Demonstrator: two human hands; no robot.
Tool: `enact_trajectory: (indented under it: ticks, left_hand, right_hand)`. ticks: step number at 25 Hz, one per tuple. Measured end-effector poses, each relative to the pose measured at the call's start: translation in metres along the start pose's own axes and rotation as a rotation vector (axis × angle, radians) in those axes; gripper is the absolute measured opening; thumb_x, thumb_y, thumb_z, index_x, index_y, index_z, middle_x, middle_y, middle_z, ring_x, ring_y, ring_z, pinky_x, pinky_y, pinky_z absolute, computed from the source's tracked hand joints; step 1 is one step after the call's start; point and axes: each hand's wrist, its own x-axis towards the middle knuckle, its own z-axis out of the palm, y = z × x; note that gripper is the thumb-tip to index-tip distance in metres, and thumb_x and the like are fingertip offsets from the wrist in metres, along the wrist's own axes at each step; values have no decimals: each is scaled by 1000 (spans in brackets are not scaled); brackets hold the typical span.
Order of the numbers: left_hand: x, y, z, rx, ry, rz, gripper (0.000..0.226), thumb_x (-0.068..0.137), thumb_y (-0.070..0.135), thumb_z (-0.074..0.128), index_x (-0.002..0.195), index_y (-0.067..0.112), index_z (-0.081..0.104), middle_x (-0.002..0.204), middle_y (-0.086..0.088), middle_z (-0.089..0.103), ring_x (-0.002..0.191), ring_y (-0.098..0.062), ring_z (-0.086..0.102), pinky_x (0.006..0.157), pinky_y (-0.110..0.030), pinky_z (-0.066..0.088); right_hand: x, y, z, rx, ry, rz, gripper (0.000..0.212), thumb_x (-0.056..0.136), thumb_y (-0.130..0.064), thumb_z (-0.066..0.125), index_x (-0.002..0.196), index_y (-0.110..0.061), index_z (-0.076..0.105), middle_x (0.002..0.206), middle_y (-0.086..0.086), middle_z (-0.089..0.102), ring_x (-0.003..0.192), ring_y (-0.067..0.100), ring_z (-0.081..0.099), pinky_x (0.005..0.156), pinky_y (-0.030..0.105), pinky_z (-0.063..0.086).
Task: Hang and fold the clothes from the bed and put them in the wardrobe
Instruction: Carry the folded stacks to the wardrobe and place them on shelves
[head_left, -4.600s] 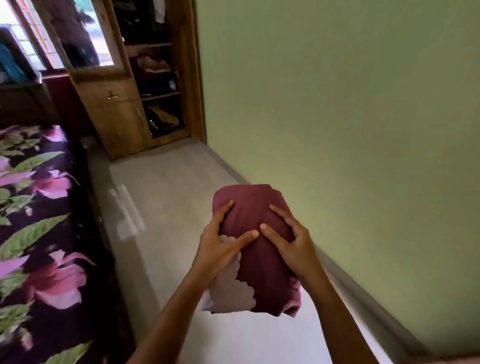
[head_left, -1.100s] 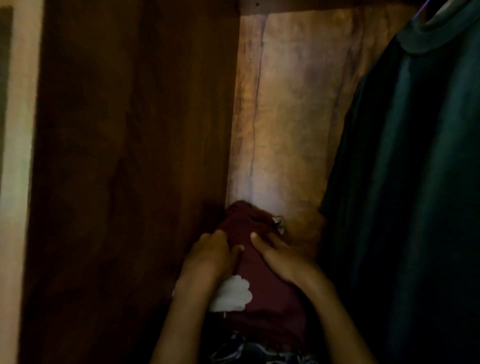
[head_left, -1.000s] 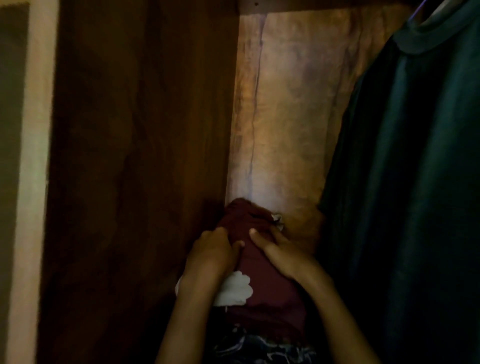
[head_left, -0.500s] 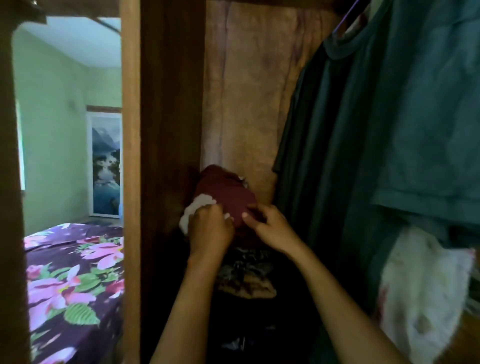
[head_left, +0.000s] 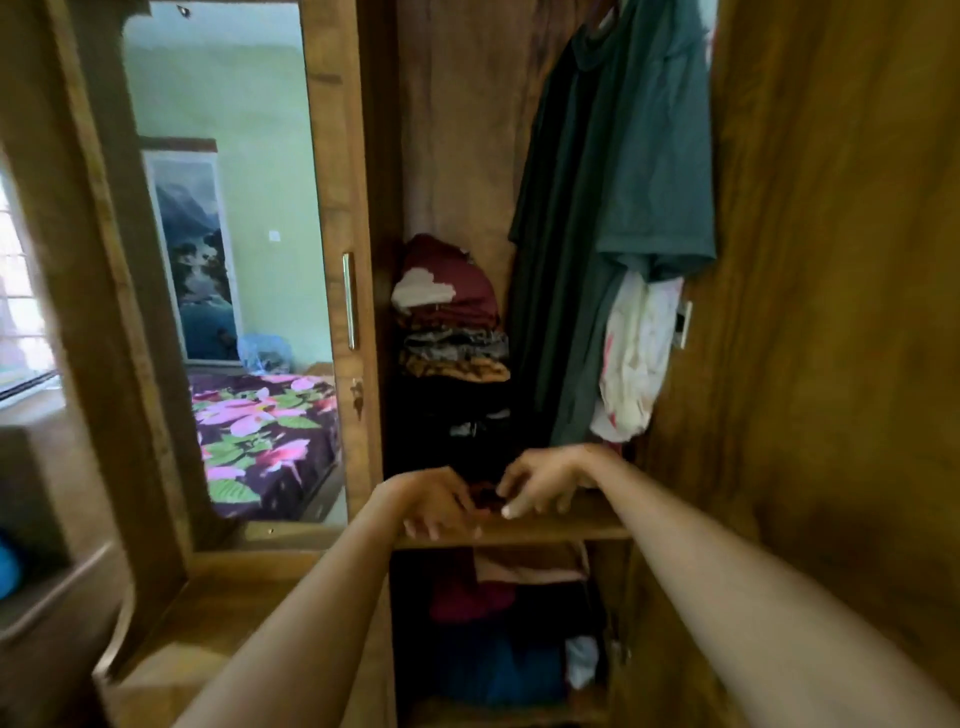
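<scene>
Inside wooden wardrobe (head_left: 457, 130), rounded maroon bundle (head_left: 467, 278) tops folded stack (head_left: 457, 358).

No writing, label, brand, number or sign can be read anywhere; the wardrobe (head_left: 457, 130), the folded clothes (head_left: 452, 322) and the hanging shirts (head_left: 623, 182) bear none that shows.

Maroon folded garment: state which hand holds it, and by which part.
Neither. The maroon folded garment lies on top of the stack, apart from both hands. The left hand and right hand, fingers loosely curled, hold nothing.
</scene>
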Motion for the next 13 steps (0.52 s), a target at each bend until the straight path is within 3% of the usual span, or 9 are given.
enact_trajectory:
  ticks: [2,5,9,13]
  left_hand:
    - [-36,-15,48,46,-160,-42,52,83,35,69,128,21,48,112,-6,63,104,-22,64,80,-35,51]
    - [-74,-28,97,-105,-96,-7,53,81,32,71,128,23,48,111,-5,61,89,-16,66,77,-32,53]
    - [-129,-28,136,-287,-14,82,47,82,30,71,124,20,52,94,1,64,77,-10,65,73,-29,56]
    - [-174,-22,160,-302,-48,136,45,83,30,70,123,20,52,86,-1,64,74,-10,63,64,-24,52]
  right_hand:
    - [-30,12,53,18,-171,114,52,86,-36,67,132,-20,49,111,4,57,96,20,60,77,34,53]
    - [-69,24,107,84,-229,192,62,83,-38,71,136,-21,44,121,6,57,107,23,60,88,41,50]
    - [-131,14,154,302,-93,119,66,83,-38,71,139,-21,40,122,7,58,97,17,62,77,33,52]
    - [-192,17,193,494,64,118,65,80,-38,73,136,-21,45,122,10,61,93,18,65,85,38,54]
